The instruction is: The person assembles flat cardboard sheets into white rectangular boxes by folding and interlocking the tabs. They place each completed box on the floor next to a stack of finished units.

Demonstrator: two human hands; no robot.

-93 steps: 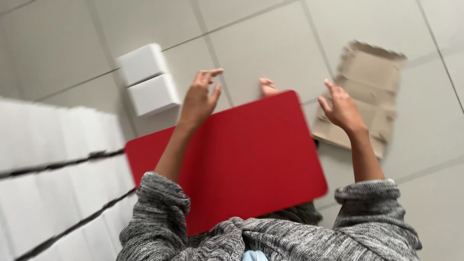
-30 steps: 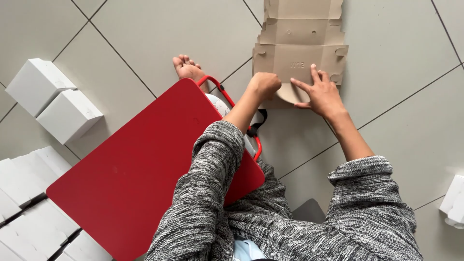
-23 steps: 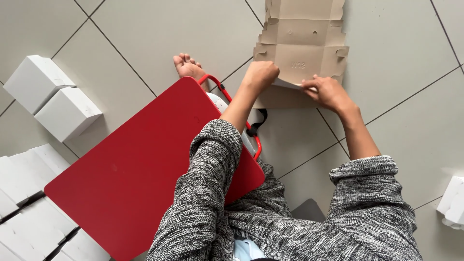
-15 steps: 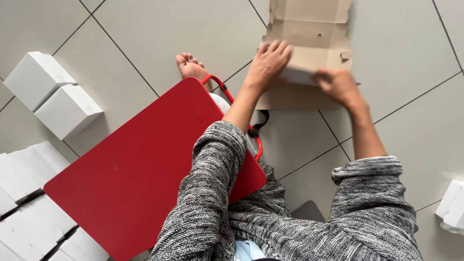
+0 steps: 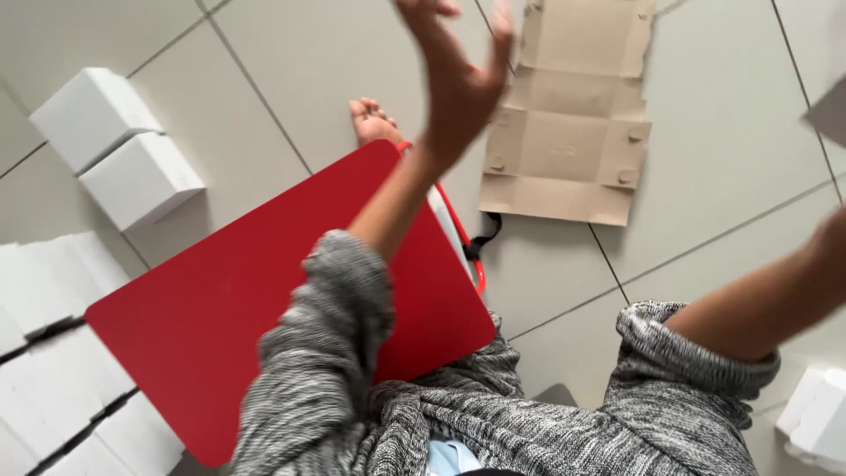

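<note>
My left hand [image 5: 458, 75] is raised and blurred, fingers spread, grasping nothing. The flat cardboard blank [image 5: 568, 132] lies on the floor tiles [image 5: 308, 62] just right of that hand and beyond it, long axis running away from me; the left hand is the nearer one. My right hand is out of view past the frame's right edge, only the forearm [image 5: 767, 295] showing, so I cannot tell its state. A red board [image 5: 247, 308] rests on my lap, left of the blank, with a bare foot [image 5: 372, 122] at its far corner. White boxes [image 5: 115, 150] lie further left; nothing stands between hand and blank.
</note>
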